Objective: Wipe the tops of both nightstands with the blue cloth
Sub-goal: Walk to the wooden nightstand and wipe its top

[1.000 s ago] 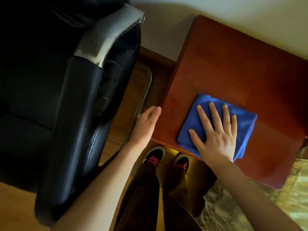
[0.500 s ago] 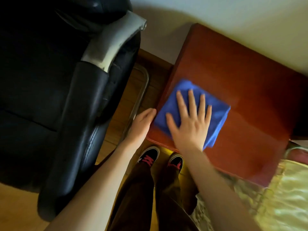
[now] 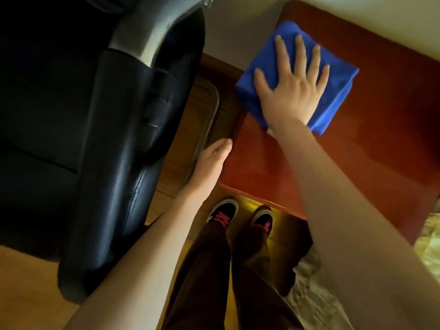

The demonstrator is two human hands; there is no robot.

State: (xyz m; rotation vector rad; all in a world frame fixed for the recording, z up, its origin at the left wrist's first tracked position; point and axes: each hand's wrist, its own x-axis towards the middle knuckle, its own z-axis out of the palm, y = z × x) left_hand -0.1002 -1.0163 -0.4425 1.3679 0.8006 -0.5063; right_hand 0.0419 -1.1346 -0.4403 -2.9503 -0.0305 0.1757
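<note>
cloth: blue cloth [image 3: 332, 75], folded into a pad, flat on the nightstand [image 3: 371, 148] top at its far-left corner, roughly 11 o'clock of the surface; left edge of the cloth overhangs the side slightly.
change: a second ago the cloth sat at the near edge, about 6 o'clock; half a second ago it was at the near-left corner; now far-left. Stroke has run clockwise up the left edge, front to back.
right hand: right hand [image 3: 291, 88] pressed palm-down on the cloth, fingers spread and pointing toward 12 o'clock. Nothing pinched, just flat pressure, wrist trailing at 6.
left hand: left hand [image 3: 213, 159] loosely open, empty, fingers together, hanging just beside the nightstand's left side at about 8 o'clock; touching or not, cannot tell. Position barely changed across the frames.
nightstand: red-brown top, bare apart from the cloth. Wall [image 3: 357, 17] at 12, bed cover [image 3: 431, 232] at 4.
surroundings: black office chair [image 3: 112, 139] at 9 o'clock, well clear of the stroke; shoes [image 3: 225, 211] on wood floor at 6.
task read: left and near strips look covered; centre, right side and back edge probably still to wipe. Second nightstand not in view, so likely under half done.
risk: overhanging cloth could slip off the left edge if the stroke drifts further toward 9.
</note>
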